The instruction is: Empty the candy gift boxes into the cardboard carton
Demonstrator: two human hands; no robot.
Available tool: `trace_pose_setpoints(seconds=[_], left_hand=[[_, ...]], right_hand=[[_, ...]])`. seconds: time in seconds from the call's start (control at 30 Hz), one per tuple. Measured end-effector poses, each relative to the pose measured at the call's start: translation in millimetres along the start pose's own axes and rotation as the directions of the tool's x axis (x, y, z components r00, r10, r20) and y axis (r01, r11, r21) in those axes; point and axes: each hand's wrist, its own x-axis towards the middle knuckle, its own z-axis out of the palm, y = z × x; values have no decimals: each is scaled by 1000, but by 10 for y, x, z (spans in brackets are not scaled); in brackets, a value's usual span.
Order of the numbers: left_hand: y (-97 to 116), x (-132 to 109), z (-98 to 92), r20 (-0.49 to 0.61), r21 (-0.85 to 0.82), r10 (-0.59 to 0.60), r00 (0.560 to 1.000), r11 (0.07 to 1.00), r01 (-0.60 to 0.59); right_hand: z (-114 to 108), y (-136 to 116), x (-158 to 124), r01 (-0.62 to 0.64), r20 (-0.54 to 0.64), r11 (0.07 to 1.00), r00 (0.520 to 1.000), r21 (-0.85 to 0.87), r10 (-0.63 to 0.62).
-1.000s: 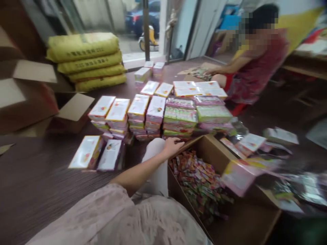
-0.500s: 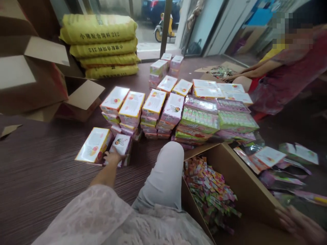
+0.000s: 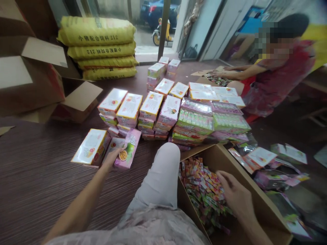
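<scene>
My left hand (image 3: 118,156) grips a purple box (image 3: 129,149) with a passion fruit picture, tilted up off the floor. Beside it lie another box (image 3: 114,144) and a white-topped box with a yellow edge (image 3: 90,146). On the other side of my knee, my right hand (image 3: 236,194) hangs over an open cardboard carton (image 3: 255,190), its fingers loosely bent and apart, with nothing visible in them. Many small colourful sachets (image 3: 204,187) lie heaped inside that carton.
Stacked boxes (image 3: 150,105) stand ahead, some as see-through packs (image 3: 195,117). Torn packaging (image 3: 270,173) litters the right side. A co-worker (image 3: 276,75) sits at another carton (image 3: 217,78). Yellow sacks (image 3: 98,49) and open cartons (image 3: 38,78) are at left.
My left hand has lifted and tipped the purple box from the floor. My right hand has come from the far right edge to above the sachets.
</scene>
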Motion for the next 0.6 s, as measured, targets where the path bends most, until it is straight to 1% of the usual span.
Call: trace_pose_setpoints(seconds=[0.03,0.07,0.1,0.13,0.17,0.2,0.23,0.27,0.3,0.33,0.37,0.4,0.43,0.47,0.5,0.53,0.6], left_hand=[[102,-98,57,57,-18,34,998,999,-33],[227,-203,131,117,-15,73,990,997,-72],[374,-315,225,178,5,112,978,993,-115],[534,-435,336,242,34,148,959,986,-161],[698,-563,464,311,64,178,934,976,-207],[858,-696,604,380,78,201,903,966,-248],[1005,-831,752,454,75,220,863,956,-283],[1131,-965,903,532,57,237,813,948,-314],[1234,-1092,1052,602,38,255,757,938,-346],[1311,-1211,1197,659,34,265,704,924,-380],[1363,-1318,1336,700,48,267,663,908,-416],[1394,-1412,1468,730,76,259,633,889,-451],[1406,-1494,1595,756,104,242,608,873,-477],[1405,-1566,1716,783,123,217,583,864,-488],[1392,-1629,1835,815,131,184,550,866,-483],[1372,-1684,1950,853,129,138,504,878,-460],[1320,-1767,2169,920,112,48,389,919,-377]], right_hand=[[40,-242,-4,153,4,987,988,43,-154],[69,-487,-9,323,1,944,946,72,-324],[88,-724,-12,478,-9,874,878,84,-479],[96,-940,-11,606,-16,791,794,84,-607],[94,-1128,-5,690,-1,720,722,70,-692],[81,-1279,7,746,24,664,664,44,-748],[54,-1391,23,781,47,625,624,6,-780],[14,-1463,42,792,74,608,610,-49,-789],[-41,-1497,58,786,98,608,618,-115,-780],[-109,-1497,69,763,121,619,643,-186,-756],[-187,-1468,71,727,147,638,681,-255,-717],[-269,-1416,63,688,172,654,718,-314,-674],[-352,-1345,44,661,198,659,744,-359,-638],[-430,-1263,14,650,223,655,754,-386,-618],[-502,-1174,-24,654,245,645,752,-396,-612],[-568,-1085,-69,666,262,634,742,-393,-617],[-692,-928,-169,692,261,625,718,-362,-645]])
